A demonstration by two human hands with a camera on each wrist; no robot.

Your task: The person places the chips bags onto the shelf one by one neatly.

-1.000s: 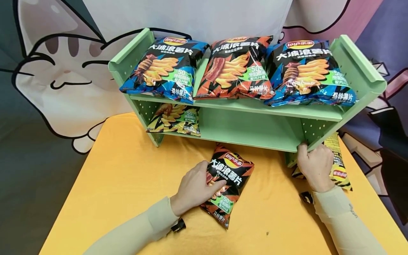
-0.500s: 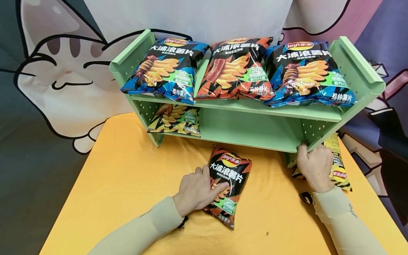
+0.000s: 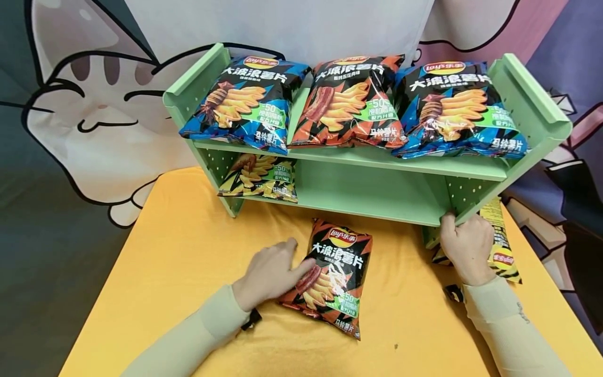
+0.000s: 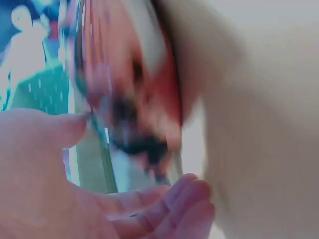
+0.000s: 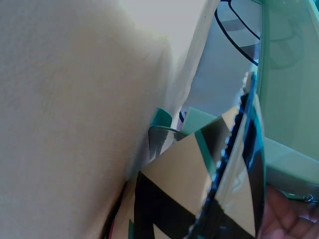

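A red-and-black bag of potato chips (image 3: 336, 277) lies face up on the yellow tablecloth in front of the shelf. My left hand (image 3: 270, 275) is at its left side, fingers loosely bent and thumb tip over its edge. In the left wrist view the bag (image 4: 134, 74) is blurred, with thumb and fingers of the left hand (image 4: 149, 209) spread apart below it. My right hand (image 3: 466, 246) grips the lower right corner of the green two-tier shelf (image 3: 377, 191). A yellow-and-black chip bag (image 3: 501, 256) lies behind that hand, partly hidden.
On the upper tier sit a blue chip bag (image 3: 247, 99), a red one (image 3: 350, 102) and another blue one (image 3: 459, 110). A yellow chip bag (image 3: 261, 177) is at the lower tier's left end. A cartoon-printed cloth (image 3: 99, 131) hangs behind the table.
The left hand has loosened from the red chip bag and drawn left. The bag has turned slightly and shows more of its front. The right hand stays on the shelf.
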